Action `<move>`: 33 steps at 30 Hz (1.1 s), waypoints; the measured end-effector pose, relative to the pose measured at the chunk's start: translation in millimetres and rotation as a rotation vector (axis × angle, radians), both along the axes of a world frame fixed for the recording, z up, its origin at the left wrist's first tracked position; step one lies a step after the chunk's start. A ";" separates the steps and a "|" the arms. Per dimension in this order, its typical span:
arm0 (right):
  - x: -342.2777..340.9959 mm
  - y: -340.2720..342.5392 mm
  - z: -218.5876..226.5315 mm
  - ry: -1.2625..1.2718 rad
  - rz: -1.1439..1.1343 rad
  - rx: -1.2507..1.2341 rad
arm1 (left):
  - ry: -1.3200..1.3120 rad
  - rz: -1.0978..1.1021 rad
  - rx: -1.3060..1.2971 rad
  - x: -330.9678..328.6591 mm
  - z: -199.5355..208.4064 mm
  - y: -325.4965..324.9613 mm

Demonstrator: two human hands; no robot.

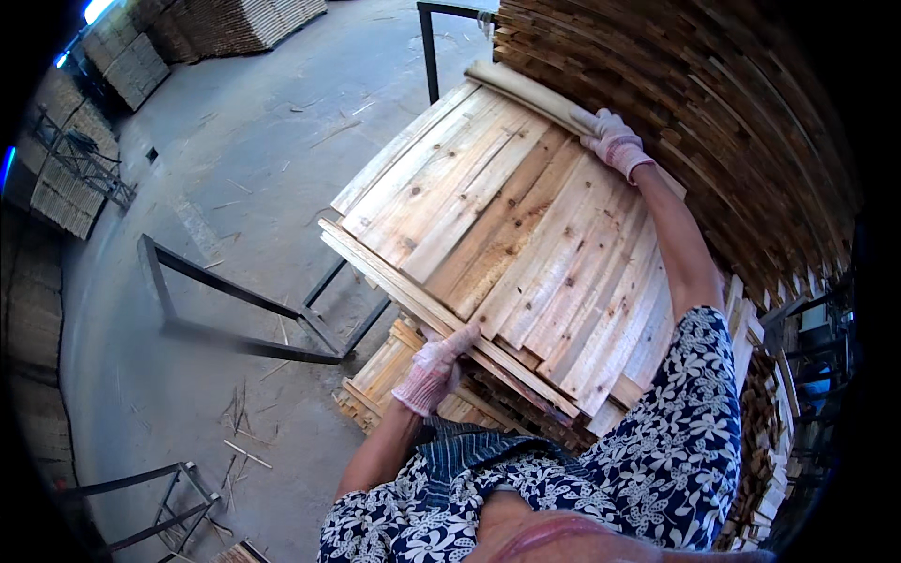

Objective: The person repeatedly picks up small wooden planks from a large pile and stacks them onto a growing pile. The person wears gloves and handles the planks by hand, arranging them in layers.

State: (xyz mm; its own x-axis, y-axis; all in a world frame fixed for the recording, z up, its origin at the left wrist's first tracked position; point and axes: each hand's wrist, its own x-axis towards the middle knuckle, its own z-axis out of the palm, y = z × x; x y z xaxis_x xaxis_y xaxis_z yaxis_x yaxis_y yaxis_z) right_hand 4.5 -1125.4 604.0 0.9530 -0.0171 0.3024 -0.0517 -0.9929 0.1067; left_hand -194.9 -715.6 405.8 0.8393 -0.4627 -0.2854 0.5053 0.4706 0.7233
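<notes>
A layer of pale, knotty wooden planks (526, 235) lies side by side on top of a stack in front of me, one of them darker brown. Along their near ends runs a narrow wooden strip (394, 281). My left hand (436, 371), in a pinkish-white knitted glove, is closed on this strip; its fingertips partly hide behind the wood. Across the far ends lies a longer wooden slat (526, 94). At its right end my right hand (615, 145), gloved likewise, has its fingers bent over the slat. The right forearm reaches over the planks.
A tall wall of stacked timber (694, 122) rises close on the right. Dark metal frames (235, 352) stand on the concrete floor (253, 188) at left, with wood scraps scattered about. A lower wood stack (380, 375) sits below my left hand. More timber piles (244, 28) stand far left.
</notes>
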 end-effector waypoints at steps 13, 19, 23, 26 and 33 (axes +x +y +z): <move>42.9 -12.4 -34.0 0.072 -0.034 0.095 | -0.054 0.160 0.082 -16.8 18.2 19.5; 35.0 0.0 -30.5 0.077 -0.074 0.077 | -0.032 -0.062 0.248 10.9 -11.4 14.0; 19.0 21.1 -12.0 0.099 -0.283 -0.237 | -0.425 -0.067 0.324 14.3 -41.5 16.2; -55.4 121.7 2.1 0.091 0.240 -0.184 | -0.190 0.035 0.107 13.9 14.6 30.4; -248.7 225.4 -46.3 0.547 0.521 0.785 | -0.323 0.035 -0.232 20.5 107.0 36.2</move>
State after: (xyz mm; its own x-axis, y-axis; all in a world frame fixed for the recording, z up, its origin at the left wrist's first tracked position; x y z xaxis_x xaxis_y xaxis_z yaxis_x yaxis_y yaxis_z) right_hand -244.2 -900.0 557.8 0.9013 0.4251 -0.0840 0.2568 -0.6803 -0.6865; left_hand -174.4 -679.4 512.8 0.8852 -0.4533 0.1045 0.2503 0.6533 0.7145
